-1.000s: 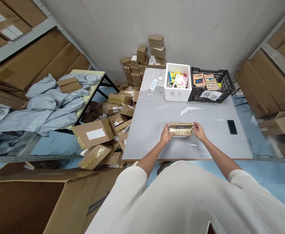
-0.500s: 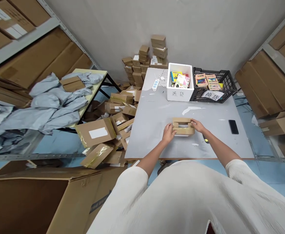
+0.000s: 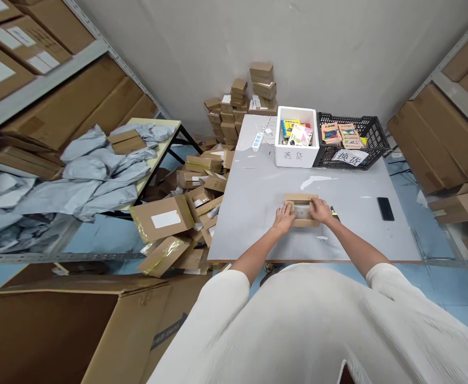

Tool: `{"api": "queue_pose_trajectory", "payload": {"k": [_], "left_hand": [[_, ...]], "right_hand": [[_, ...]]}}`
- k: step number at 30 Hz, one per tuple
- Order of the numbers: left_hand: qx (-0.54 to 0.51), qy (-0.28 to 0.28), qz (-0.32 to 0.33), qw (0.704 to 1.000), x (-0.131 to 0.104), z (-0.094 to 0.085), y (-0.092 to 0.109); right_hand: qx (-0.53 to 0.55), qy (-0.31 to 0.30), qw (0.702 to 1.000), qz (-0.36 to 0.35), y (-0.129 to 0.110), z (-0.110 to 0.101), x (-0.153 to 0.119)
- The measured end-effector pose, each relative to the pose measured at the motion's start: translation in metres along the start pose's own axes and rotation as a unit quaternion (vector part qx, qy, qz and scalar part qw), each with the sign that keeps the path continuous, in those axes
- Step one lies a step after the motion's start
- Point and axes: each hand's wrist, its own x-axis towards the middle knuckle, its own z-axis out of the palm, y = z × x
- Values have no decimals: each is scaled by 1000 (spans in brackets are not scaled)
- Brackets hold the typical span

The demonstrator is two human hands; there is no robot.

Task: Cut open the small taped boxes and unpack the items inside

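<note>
A small brown cardboard box (image 3: 303,222) lies on the grey table (image 3: 250,213) in front of me, its top flaps spread and something pale showing inside. My left hand (image 3: 285,217) grips the left end of the box, with fingers over its edge. At the right end, my right hand (image 3: 320,209) is closed round the upper corner. Partly behind my right wrist lies a small black and yellow object (image 3: 335,214).
Behind the box stand a white foam bin (image 3: 296,158) with books and a black crate (image 3: 372,146) with packets. A phone (image 3: 385,208) lies at the right. Cartons (image 3: 161,218) are heaped left of the table; grey mail bags (image 3: 85,165) cover another table.
Both hands have shifted on the box, the right one inward over its corner. The box's flaps have opened wider, showing more of the inside. The view has turned slightly left.
</note>
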Motion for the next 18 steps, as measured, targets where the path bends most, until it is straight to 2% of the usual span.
{"api": "queue_pose_trajectory", "payload": {"k": [3, 7, 10, 13, 16, 18], "left_hand": [[50, -27, 16, 998, 8, -2, 1], [77, -19, 35, 996, 8, -5, -9], [42, -3, 60, 997, 15, -8, -12], [-14, -5, 81, 997, 32, -11, -9], [-26, -37, 60, 997, 45, -15, -3], [-35, -39, 46, 998, 47, -17, -2]], "right_hand": [[-48, -1, 999, 13, -13, 3, -4], [-78, 4, 996, 32, -23, 7, -7], [-74, 13, 996, 39, -26, 11, -7], [-55, 21, 998, 38, -26, 13, -5], [-17, 31, 999, 38, -20, 15, -1], [17, 34, 999, 33, -13, 14, 1]]}}
